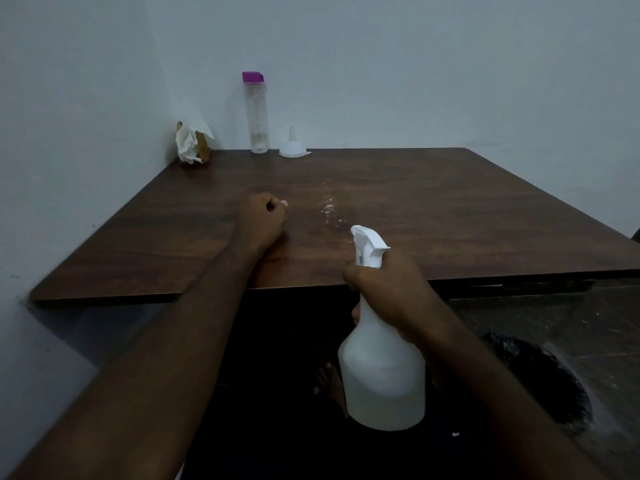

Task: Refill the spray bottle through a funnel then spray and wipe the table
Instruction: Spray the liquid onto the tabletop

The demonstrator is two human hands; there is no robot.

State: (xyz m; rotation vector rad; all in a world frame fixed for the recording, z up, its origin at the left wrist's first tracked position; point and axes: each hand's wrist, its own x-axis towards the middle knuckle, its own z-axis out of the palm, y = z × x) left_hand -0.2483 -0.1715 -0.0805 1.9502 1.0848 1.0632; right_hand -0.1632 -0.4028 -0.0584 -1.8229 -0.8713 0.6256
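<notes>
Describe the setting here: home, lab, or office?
Probably a plain room at home, though that's a guess: a dark wooden table pushed into the corner of bare painted walls, with a purple-capped water bottle and crumpled tissues on it. No lab or office gear shows.

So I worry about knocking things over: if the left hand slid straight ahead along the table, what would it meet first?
Probably nothing near: the left hand points roughly between the crumpled tissue and the clear bottle; depth is unclear.
</notes>
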